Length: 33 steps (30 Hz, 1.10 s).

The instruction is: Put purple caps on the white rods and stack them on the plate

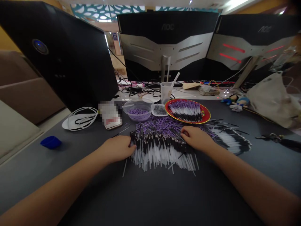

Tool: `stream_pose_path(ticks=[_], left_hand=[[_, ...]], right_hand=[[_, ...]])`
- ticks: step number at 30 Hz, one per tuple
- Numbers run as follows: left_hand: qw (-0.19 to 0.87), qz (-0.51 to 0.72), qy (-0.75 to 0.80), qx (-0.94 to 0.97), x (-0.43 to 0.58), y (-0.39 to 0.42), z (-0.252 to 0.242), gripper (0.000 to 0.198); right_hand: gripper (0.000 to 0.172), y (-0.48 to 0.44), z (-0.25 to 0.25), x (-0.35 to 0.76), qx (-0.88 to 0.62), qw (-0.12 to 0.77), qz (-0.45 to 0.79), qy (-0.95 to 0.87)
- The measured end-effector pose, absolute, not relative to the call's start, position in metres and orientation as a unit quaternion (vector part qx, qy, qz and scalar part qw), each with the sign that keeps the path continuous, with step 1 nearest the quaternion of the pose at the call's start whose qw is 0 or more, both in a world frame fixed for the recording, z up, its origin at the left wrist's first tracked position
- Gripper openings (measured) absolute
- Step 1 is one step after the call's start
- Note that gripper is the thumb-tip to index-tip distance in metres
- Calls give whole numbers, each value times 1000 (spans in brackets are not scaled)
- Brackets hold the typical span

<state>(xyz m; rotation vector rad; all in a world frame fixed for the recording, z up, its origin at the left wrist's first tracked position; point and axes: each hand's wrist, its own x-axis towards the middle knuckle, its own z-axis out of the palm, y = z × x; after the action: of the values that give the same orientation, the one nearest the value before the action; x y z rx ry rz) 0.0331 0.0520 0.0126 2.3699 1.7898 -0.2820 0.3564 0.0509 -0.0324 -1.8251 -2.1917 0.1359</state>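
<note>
Your forearms (56, 185) reach over the dark table (150, 201) — left hand (116, 149) and right hand (196, 138) rest half-curled against a pile of thin black-and-white plastic sticks (162, 153) — can't tell if either grips any; red plate (208, 113) just beyond.

**Our view past a dark grey desk (30, 166) into a warm, yellow-walled office**

Behind the desk we see the backs of two silver-and-black AOC monitors (166, 34) (254, 37), the right one glowing with red strips, beside a tilted black screen (54, 56) with a round blue badge. To our left sits a brown upholstered sofa (21, 84) against a yellow wall (7, 40). Overhead we find a teal ceiling panel (101, 11) with white leaf-shaped cutouts, and a bright ceiling light (237, 3).
</note>
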Motion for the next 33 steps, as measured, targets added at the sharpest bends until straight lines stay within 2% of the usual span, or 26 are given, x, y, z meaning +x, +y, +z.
stream_pose_path(ticks=[5,11,16,22,25,29,33], left_hand=[[122,-41,578,806,35,53,6,37],[254,-57,597,759,32,60,3,32],[219,-19,589,778,30,59,5,30],[166,63,582,794,33,60,4,30],[201,132,565,789,38,58,2,28],[291,220,530,766,46,51,-5,38],[299,259,470,789,54,40,-13,28]], right_hand=[[13,51,-36,358,-627,148,57,-763],[10,50,-38,359,-619,154,43,-769],[10,46,-34,356,-614,181,15,-768],[8,43,-32,357,-622,171,30,-763],[8,46,-36,361,-625,158,32,-763],[10,47,-37,361,-612,166,19,-773],[11,41,-31,353,-571,183,45,-799]])
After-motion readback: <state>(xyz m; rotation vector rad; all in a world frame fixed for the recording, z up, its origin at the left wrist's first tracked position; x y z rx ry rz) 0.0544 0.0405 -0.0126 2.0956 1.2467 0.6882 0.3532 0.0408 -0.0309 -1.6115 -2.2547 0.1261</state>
